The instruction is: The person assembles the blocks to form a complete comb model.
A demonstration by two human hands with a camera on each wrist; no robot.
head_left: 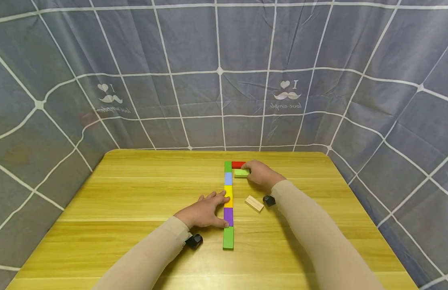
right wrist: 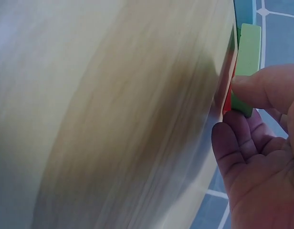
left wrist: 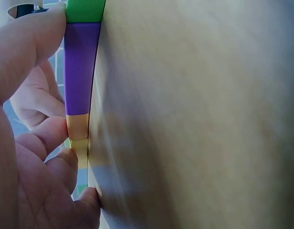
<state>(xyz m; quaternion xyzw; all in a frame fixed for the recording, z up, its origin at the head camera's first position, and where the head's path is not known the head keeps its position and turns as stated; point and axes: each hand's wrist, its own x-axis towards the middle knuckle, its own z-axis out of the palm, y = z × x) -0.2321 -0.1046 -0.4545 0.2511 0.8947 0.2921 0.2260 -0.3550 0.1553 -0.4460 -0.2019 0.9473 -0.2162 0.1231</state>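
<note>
A straight row of coloured blocks runs away from me on the table: green (head_left: pixel 228 238), purple (head_left: pixel 228 216), yellow (head_left: pixel 229 203), light blue (head_left: pixel 228 179) and green (head_left: pixel 228 166). An orange block (left wrist: pixel 78 126) shows beside the purple one in the left wrist view. With fingers spread, my left hand (head_left: pixel 203 211) touches the row's left side, its thumb near the purple-green joint. My right hand (head_left: pixel 261 174) pinches the end of a light green block (head_left: pixel 241 173). Just beyond it, a red block (head_left: pixel 238 164) meets the row's far end at a right angle, partly hidden by the fingers.
A plain wooden block (head_left: pixel 254 204) lies slantwise to the right of the row, near the right wrist's black camera (head_left: pixel 269 200). The wooden table (head_left: pixel 137 189) ends against a grey checked curtain (head_left: pixel 195 96) at the back and sides.
</note>
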